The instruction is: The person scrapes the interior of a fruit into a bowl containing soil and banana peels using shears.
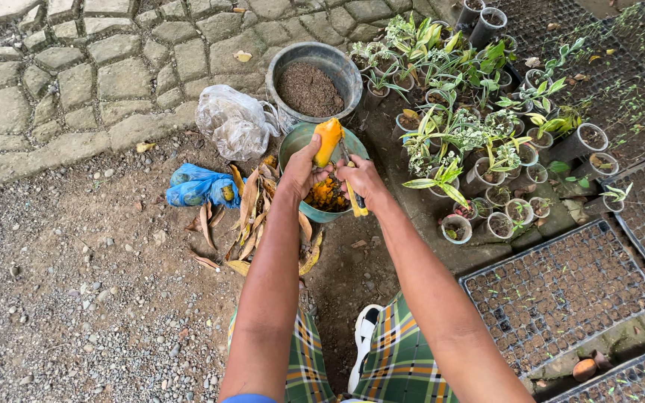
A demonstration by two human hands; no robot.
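Observation:
My left hand [299, 172] holds a peeled orange-yellow fruit [328, 140] upright over a green bucket [295, 139]. My right hand [362, 181] grips a knife with a yellow handle [355, 203], its blade against the fruit. Orange fruit pieces [327, 196] lie inside the bucket below both hands. Dry yellow-brown peels [250, 210] are scattered on the ground just left of the bucket.
A grey bucket of soil [311, 84] stands behind the green one. A clear plastic bag [234, 121] and a blue bag [199, 186] lie to the left. Small potted plants [472, 134] crowd the right, with black seedling trays [558, 291] nearer me. Stone paving [98, 67] lies beyond the gravel.

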